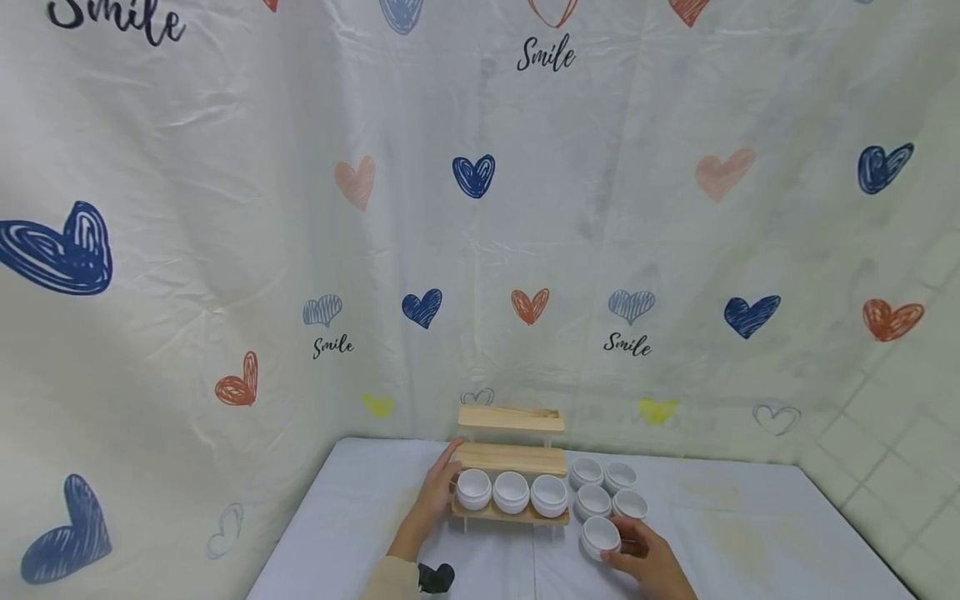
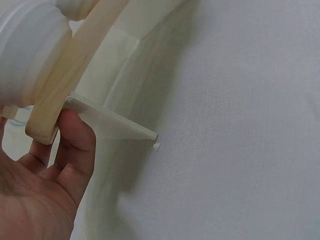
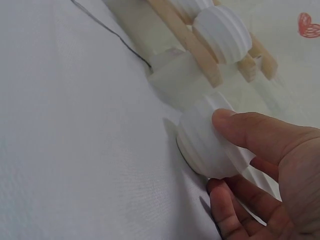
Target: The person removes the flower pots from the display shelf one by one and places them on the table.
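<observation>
Cup (image 1: 601, 538), round, ribbed and white, sits pinched between thumb and fingers of your right hand (image 1: 647, 557), low and right of centre in the head view. Your left hand (image 1: 433, 498) grips the left end of the rack (image 1: 512, 458), stepped pale grained wood. Three white cups (image 1: 512, 493) line its lowest step; four others (image 1: 593, 502) cluster to its right on woven cloth (image 1: 705, 554).

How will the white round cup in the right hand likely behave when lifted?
The white, round, ceramic-looking cup is probably stiff: its wall shows no dent where the right hand grips it. Its smooth surface may be slightly slippery. Its rounded side suggests it could roll if tipped over.
</observation>
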Tool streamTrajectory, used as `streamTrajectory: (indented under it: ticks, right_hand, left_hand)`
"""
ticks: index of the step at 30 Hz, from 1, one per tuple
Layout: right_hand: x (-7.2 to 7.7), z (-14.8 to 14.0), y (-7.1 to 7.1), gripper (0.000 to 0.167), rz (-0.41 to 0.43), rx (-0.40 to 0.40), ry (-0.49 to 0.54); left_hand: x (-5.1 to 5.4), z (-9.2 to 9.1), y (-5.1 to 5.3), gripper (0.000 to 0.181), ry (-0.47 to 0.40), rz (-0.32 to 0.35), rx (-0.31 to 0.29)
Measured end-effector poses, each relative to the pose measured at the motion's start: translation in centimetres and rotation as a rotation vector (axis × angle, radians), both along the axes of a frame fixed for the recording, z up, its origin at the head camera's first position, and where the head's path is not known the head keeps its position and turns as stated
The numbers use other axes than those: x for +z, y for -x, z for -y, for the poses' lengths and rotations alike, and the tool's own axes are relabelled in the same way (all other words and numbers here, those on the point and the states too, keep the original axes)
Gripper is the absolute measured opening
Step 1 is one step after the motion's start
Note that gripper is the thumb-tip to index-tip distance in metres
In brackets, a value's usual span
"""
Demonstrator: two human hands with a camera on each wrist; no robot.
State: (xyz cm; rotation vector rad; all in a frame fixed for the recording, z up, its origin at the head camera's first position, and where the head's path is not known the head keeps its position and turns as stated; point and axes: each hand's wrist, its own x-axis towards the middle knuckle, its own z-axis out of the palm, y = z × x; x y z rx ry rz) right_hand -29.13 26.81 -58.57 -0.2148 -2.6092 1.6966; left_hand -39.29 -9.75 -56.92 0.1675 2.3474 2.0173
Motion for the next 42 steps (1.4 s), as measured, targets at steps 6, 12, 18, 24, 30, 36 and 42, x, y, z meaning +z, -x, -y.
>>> streamTrajectory:
  ticks: [6, 12, 18, 24, 30, 36, 42]
  right_hand:
    - [-0.12, -0.21, -0.06, 0.069, 0.0, 0.018, 0.005]
    - [-0.12, -0.21, -0.15, 0.071, -0.004, 0.02, -0.003]
    - [0.08, 0.05, -0.15, 0.07, 0.005, 0.006, -0.008]
    - [-0.01, 0.01, -0.09, 0.069, 0.008, 0.012, -0.011]
    - [-0.45, -0.18, 0.11, 0.069, 0.009, 0.009, -0.007]
    - [-0.68, -0.35, 0.14, 0.069, 0.007, 0.005, 0.007]
    - [-0.21, -0.26, -0.13, 0.066, -0.005, 0.016, 0.006]
  left_hand:
    - [-0.28, 0.06, 0.14, 0.052, -0.003, -0.014, -0.017]
    - [-0.37, 0.11, 0.14, 0.052, -0.007, -0.024, -0.023]
    - [-0.33, 0.16, 0.11, 0.052, -0.005, -0.022, -0.022]
    - [-0.11, 0.13, 0.03, 0.053, 0.002, -0.02, -0.01]
    - [-0.28, 0.09, 0.28, 0.052, -0.001, -0.009, -0.007]
    - [-0.43, 0.06, 0.44, 0.052, -0.004, -0.02, -0.008]
    - [-0.33, 0.05, 0.34, 0.051, -0.014, -0.013, -0.004]
